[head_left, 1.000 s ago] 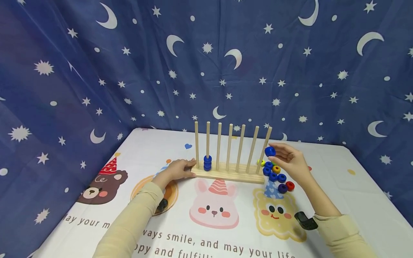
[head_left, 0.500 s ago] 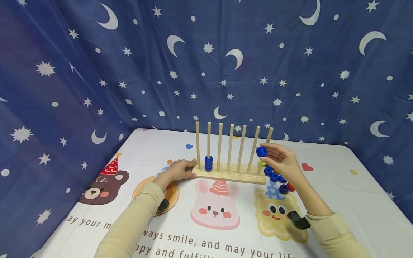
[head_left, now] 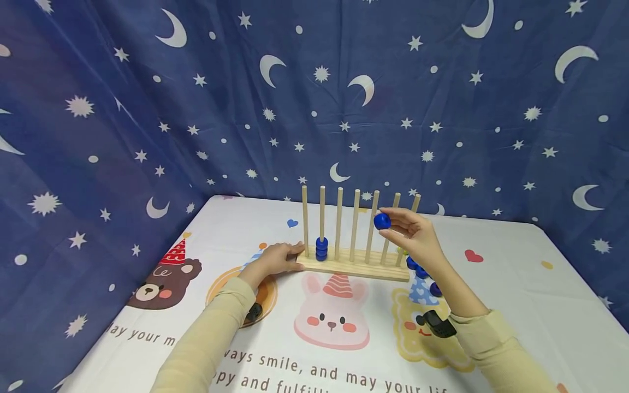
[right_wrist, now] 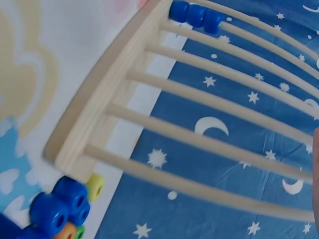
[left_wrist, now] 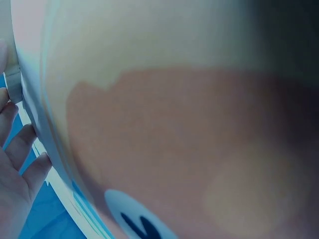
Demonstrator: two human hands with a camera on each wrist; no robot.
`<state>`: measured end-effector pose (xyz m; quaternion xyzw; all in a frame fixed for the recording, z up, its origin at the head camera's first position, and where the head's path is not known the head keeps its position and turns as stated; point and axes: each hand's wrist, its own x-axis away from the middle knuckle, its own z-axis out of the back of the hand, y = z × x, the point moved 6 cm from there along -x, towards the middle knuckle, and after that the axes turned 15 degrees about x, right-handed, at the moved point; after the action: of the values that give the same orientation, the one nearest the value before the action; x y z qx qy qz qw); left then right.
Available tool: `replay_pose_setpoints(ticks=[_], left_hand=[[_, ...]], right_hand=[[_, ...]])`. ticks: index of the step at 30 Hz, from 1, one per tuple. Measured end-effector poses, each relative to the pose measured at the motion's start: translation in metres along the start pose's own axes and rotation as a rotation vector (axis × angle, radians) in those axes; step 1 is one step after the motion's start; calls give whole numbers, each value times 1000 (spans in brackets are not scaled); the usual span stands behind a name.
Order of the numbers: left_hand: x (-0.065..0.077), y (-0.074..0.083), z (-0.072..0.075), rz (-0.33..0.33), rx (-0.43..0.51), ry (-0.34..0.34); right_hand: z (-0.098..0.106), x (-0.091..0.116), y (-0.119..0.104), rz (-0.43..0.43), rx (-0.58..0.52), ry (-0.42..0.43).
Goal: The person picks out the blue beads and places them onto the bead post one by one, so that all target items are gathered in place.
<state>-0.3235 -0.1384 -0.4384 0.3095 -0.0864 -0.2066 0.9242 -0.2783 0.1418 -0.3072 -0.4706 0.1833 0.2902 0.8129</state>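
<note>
Bead, blue, just right of centre in the head view, pinched between thumb and fingertips of the right hand, gap closed to the bead's own width! Just beside the fifth of seven pegs from the left, lower in the frame than the tips; impossible to tell whether touching. Over at centre left, left hand with thumb and finger gripping the left end of the wooden base. Good anchor, worth keeping firm. Best technique from here: raise above the tips, turn the hole downward, line up squarely, lower straight, release only once threaded. Mind that forearm near the loose beads, lower left in the right-wrist view. Three blue ones stacked on peg two.
</note>
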Motion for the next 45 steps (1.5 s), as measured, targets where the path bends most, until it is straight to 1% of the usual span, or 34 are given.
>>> replay_pose_setpoints(ticks=[8,11,18,22,26,29,38,45], left_hand=[[1,-1,-2,2,4,-1],[1,-2,-2,21,8,3],[0,0,-1,18,18,4],[-1,-3,-3,28,21,-3],[-2,-4,-2,12,13,-1],[-2,-4,0,6,11,7],[1,-1,-1,27,34,-15],[-2,-1,2,48,34,-24]], right_hand=[[-14,-14,-12,4,-10,-25],[-18,-20,-15,10,-17,-36],[-22,-31,-22,34,-22,-16],[-27,-36,-29,42,-25,-28],[-31,-43,-33,36,-25,-36],[-33,-47,-34,26,-40,-38],[-34,-55,-33,-2,-34,-35],[-36,-67,-38,25,-15,-33]])
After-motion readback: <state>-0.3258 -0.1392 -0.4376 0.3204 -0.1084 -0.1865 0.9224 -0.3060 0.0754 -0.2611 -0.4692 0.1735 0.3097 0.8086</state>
